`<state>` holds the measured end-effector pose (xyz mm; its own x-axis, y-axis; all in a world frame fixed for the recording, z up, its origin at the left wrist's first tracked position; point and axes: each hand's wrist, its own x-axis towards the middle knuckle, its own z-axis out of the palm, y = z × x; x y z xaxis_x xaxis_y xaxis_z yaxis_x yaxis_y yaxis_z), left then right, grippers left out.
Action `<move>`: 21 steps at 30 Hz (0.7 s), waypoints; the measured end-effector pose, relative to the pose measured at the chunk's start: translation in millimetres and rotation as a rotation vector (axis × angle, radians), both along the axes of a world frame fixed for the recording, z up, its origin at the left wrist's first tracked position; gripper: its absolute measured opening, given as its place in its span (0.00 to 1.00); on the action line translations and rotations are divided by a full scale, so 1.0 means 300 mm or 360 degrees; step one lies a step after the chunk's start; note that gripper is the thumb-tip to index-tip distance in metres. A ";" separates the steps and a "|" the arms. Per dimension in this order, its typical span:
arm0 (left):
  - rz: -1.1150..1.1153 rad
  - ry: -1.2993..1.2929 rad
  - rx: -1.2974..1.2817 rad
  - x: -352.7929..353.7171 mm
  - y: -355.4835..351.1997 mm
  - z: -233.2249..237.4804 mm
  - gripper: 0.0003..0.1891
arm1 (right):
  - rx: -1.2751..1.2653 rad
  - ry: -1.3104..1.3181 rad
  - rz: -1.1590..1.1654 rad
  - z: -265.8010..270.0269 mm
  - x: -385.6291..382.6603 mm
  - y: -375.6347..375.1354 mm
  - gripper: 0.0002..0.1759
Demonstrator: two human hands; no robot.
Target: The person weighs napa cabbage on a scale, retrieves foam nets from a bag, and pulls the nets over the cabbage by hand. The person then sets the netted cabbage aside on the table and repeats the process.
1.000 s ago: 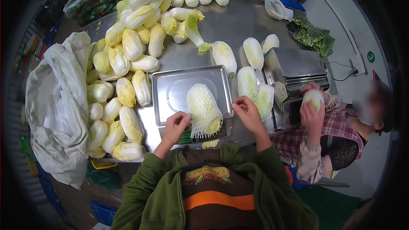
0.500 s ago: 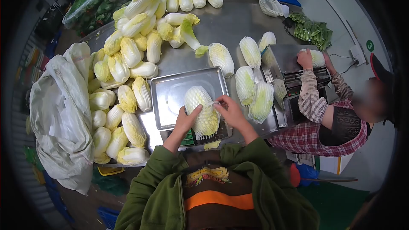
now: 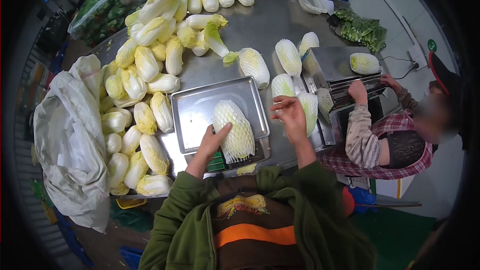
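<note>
A napa cabbage (image 3: pixel 236 132) in a white foam net lies over the near part of a shallow metal tray (image 3: pixel 194 107). My left hand (image 3: pixel 214 139) grips its left side, with the thumb on top. To the right of the tray, my right hand (image 3: pixel 292 116) is raised, its fingers bent and apart, with nothing visible in them. Below and behind that hand are netted cabbages (image 3: pixel 309 110), one partly hidden by it. The tray sits on a scale with a green keypad (image 3: pixel 216 162).
Bare napa cabbages (image 3: pixel 147 65) are heaped at the left beside a white sack (image 3: pixel 70 140). More netted cabbages (image 3: pixel 254 68) lie beyond the tray. At the right, a co-worker (image 3: pixel 380 145) works at a metal machine (image 3: pixel 332 67) with a netted cabbage (image 3: pixel 364 63) on top.
My right hand has let go of the net and moved right, its fingers opening. My left hand stays on the cabbage. The co-worker's hands have come off the cabbage on the machine.
</note>
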<state>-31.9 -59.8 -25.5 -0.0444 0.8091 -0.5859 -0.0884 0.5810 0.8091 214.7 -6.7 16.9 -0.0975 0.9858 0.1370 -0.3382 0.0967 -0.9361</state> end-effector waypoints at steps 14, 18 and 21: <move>-0.1162 0.0324 0.1151 0.334 -0.058 0.239 0.52 | -0.0735 0.0517 -0.0184 -0.157 0.162 -0.444 0.28; -0.1109 0.0100 0.1043 0.410 -0.127 0.134 0.48 | -0.0966 0.0784 -0.0802 -0.241 0.310 -0.505 0.32; -0.0968 0.0002 0.0784 0.330 -0.130 0.125 0.41 | -0.0802 -0.0113 -0.1150 -0.439 0.433 -0.485 0.30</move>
